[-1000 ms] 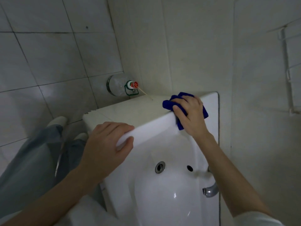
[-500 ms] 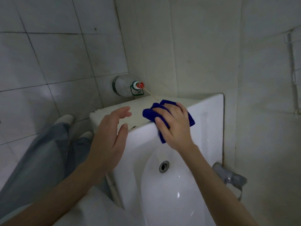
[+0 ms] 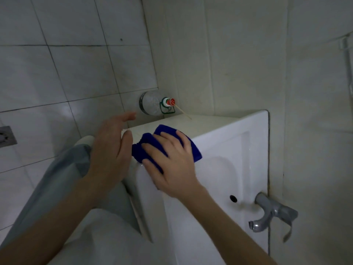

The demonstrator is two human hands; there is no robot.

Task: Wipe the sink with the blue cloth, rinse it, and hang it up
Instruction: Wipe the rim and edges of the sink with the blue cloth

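Left grip [image 3: 110,150]: raised, fingers straight and together, palm facing right, holding nothing. Right grip [image 3: 172,161]: palm down, fingers spread, pressing flat on the blue cloth [image 3: 193,150]. Left forearm [image 3: 57,217] and right forearm [image 3: 229,226] bare.

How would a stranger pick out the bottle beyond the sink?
Find the white sink. Past its far end, in the corner of the tiled floor, sits a clear bottle. Its red cap and green loop mark it out.
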